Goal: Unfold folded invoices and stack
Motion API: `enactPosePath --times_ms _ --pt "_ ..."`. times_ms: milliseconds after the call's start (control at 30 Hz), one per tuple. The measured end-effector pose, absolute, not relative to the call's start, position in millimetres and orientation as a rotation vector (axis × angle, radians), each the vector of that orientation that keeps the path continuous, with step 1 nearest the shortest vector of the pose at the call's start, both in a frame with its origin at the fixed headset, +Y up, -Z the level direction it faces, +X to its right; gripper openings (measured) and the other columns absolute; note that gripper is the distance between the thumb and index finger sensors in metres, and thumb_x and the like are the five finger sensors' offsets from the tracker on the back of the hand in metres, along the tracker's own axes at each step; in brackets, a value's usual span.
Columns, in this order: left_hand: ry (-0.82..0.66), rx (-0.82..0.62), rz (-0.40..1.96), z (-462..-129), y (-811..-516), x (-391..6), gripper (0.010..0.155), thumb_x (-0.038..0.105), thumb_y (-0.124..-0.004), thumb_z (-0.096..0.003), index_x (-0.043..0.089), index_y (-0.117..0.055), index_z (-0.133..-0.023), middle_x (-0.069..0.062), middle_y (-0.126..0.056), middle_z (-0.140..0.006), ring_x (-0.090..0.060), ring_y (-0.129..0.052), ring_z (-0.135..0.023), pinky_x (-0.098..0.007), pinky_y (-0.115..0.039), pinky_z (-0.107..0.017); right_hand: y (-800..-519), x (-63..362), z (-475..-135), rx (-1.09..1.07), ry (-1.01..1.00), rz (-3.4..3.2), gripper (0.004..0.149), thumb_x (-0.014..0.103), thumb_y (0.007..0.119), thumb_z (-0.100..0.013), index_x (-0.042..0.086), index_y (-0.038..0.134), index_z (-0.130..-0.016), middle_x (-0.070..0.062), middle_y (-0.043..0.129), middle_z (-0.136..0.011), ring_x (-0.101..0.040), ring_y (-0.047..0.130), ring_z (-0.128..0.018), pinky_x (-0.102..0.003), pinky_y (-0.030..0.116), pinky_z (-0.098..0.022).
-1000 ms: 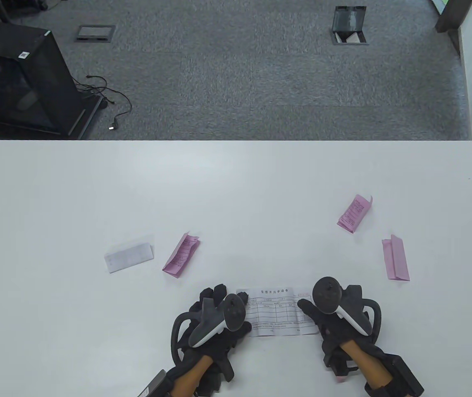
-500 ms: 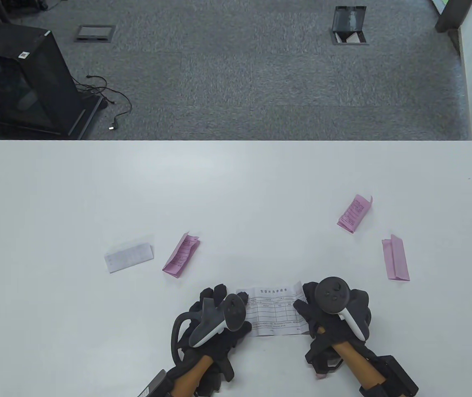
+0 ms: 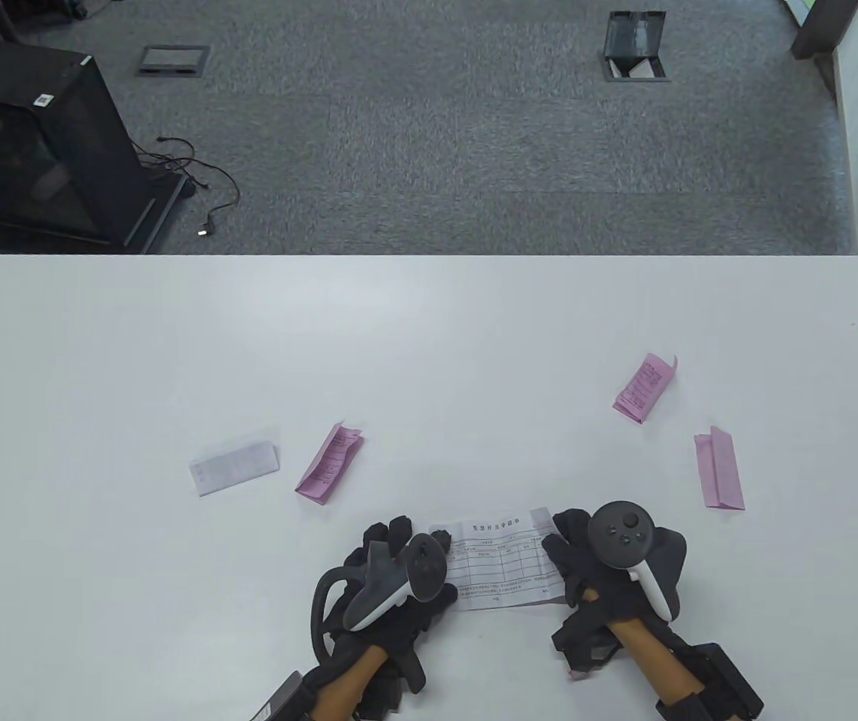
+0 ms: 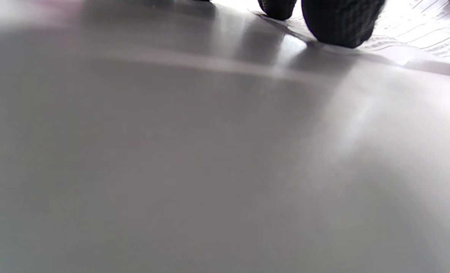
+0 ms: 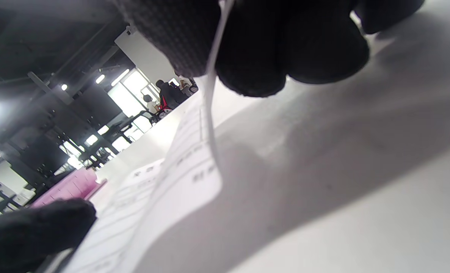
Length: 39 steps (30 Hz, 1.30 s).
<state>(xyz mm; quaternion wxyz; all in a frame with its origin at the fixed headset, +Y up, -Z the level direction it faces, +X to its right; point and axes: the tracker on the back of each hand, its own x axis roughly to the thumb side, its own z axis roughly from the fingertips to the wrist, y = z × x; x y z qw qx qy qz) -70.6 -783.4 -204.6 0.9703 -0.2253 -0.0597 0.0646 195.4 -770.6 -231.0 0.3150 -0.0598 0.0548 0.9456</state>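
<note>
An unfolded white invoice (image 3: 500,567) with a printed table lies near the table's front edge between my hands. My left hand (image 3: 408,535) rests on its left edge; in the left wrist view its fingertips (image 4: 338,22) press down on the paper (image 4: 429,34). My right hand (image 3: 560,544) pinches the invoice's right edge; in the right wrist view the sheet (image 5: 179,178) hangs from between the fingers (image 5: 255,57), lifted off the table. A folded white invoice (image 3: 234,467) and a folded pink one (image 3: 329,462) lie to the left. Two folded pink ones (image 3: 645,387) (image 3: 718,469) lie to the right.
The white table (image 3: 429,338) ends at its far edge, with grey carpet beyond. A black cabinet (image 3: 31,143) stands on the floor at far left. A folded pink invoice (image 5: 67,187) shows in the right wrist view's background.
My right hand has moved left onto the invoice's right edge and taken hold of it, lifting it slightly. My left hand has not moved.
</note>
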Motion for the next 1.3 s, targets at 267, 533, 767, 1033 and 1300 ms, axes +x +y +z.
enactPosePath --times_ms 267,533,767,1033,1300 --pt "-0.119 -0.437 0.176 -203.5 -782.0 -72.3 0.080 0.058 -0.069 -0.0520 0.037 -0.024 -0.114 -0.011 -0.018 -0.124 -0.041 -0.018 -0.110 -0.059 -0.030 -0.079 -748.1 191.4 -225.6 0.000 0.044 2.363 0.040 0.034 0.076 -0.046 0.019 0.073 -0.083 0.000 0.090 -0.062 -0.027 0.090 -0.054 -0.059 0.058 -0.064" --pt "-0.099 -0.316 0.345 -201.8 -772.4 -79.1 0.088 0.057 -0.071 -0.0504 0.026 -0.019 -0.114 -0.020 -0.032 -0.120 -0.048 -0.037 -0.107 -0.062 -0.043 -0.076 -718.8 189.2 -216.5 0.182 -0.092 2.293 0.040 0.035 0.076 -0.046 0.020 0.072 -0.083 0.000 0.090 -0.063 -0.026 0.089 -0.055 -0.059 0.057 -0.065" --pt "-0.085 -0.246 0.708 -202.3 -765.4 -97.4 0.096 0.056 -0.076 -0.0483 0.018 -0.017 -0.112 -0.026 -0.035 -0.117 -0.051 -0.045 -0.102 -0.063 -0.050 -0.072 -694.3 193.8 -206.6 0.312 -0.214 2.220 0.039 0.035 0.075 -0.047 0.022 0.071 -0.084 0.001 0.089 -0.065 -0.026 0.088 -0.058 -0.060 0.056 -0.067" --pt "-0.197 -0.273 1.054 -206.1 -763.1 -111.8 0.108 0.057 -0.082 -0.0441 0.017 -0.007 -0.110 -0.027 -0.024 -0.118 -0.053 -0.037 -0.104 -0.065 -0.047 -0.072 -678.2 200.7 -198.7 0.397 -0.271 2.112 0.039 0.036 0.075 -0.047 0.025 0.070 -0.084 0.002 0.089 -0.066 -0.025 0.088 -0.060 -0.060 0.055 -0.068" --pt "-0.322 -0.297 1.336 -209.2 -769.6 -109.4 0.110 0.057 -0.085 -0.0439 0.017 -0.007 -0.110 -0.024 -0.029 -0.119 -0.054 -0.039 -0.104 -0.065 -0.049 -0.072 -679.8 204.2 -199.1 0.424 -0.253 2.027 0.039 0.036 0.075 -0.047 0.026 0.070 -0.084 0.003 0.088 -0.067 -0.025 0.087 -0.061 -0.060 0.055 -0.069"
